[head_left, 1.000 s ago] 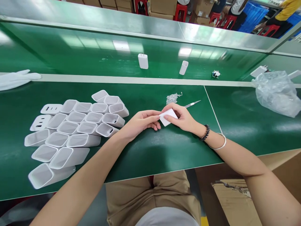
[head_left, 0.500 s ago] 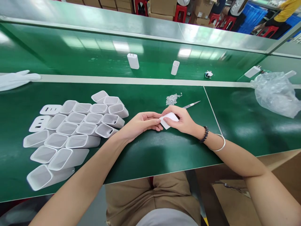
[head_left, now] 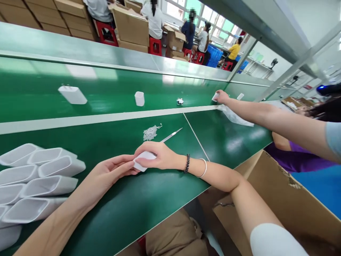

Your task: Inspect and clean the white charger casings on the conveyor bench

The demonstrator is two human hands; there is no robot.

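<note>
Head view swings up and to the right since the last frame; both hands stay put on the green desk (head_left: 149, 206). Right hand (head_left: 160, 156) is curled over a small white shell (head_left: 142, 160), fingers closed on it, just as before; left hand (head_left: 106, 174) is half open, fingertips touching the shell's end. So the work on the same piece looks unchanged. New in frame: a co-worker's arm (head_left: 266, 115) reaching across to a white piece on the belt. Pile of tiny beads (head_left: 151, 132) and tweezers (head_left: 172, 134) lie just beyond. Stacked empty shells (head_left: 39, 185) sit left, open-ended, nothing inside visible. Cardboard box (head_left: 279, 199) at right, contents hidden.
</note>
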